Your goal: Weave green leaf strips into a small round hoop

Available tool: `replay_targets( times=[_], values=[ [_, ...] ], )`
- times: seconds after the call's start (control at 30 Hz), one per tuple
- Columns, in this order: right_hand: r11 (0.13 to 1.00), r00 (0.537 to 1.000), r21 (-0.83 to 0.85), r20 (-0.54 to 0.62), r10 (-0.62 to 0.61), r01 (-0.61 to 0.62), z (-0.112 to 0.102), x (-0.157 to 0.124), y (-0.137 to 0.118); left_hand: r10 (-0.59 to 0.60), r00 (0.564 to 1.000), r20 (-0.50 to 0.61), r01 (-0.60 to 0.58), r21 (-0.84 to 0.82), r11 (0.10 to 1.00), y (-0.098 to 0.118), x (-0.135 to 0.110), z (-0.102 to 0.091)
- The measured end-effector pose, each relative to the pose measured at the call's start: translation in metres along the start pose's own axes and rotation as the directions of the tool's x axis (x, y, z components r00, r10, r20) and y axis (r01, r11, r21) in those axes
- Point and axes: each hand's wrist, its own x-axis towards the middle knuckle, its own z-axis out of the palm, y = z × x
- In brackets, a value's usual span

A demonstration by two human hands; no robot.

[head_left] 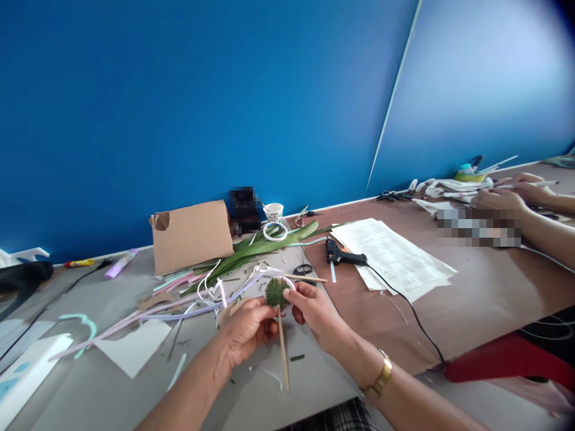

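Note:
My left hand (251, 323) and my right hand (314, 310) are both closed on a small round green disc (275, 292), which looks cut from a leaf and has a pale pink rim along its upper right. A thin wooden stick (283, 359) slants down from the disc's lower edge, by my left fingertips. My right thumb presses on the disc's face. Just beyond my hands lie black-handled scissors (303, 269) and another wooden stick (309, 278). Long green leaves (251, 251) and pastel strips (179, 314) spread over the grey table to the left.
A black hot glue gun (345, 256) lies by printed papers (395, 257), its cord curving toward the front edge. Cardboard (193, 236), a patterned paper cup (273, 213) and a white ring (275, 232) stand or lie near the blue wall. Another person's hands (501, 200) work at right.

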Motion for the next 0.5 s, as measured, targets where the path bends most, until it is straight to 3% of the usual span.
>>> replay_targets(
  times=[0.5],
  values=[
    [0.995,0.998,0.096,-0.054,-0.011,0.016,-0.001,0.013,0.009,0.006,1.0,0.029,-0.006,-0.007,1.0,-0.001,-0.003,-0.002]
  ],
)
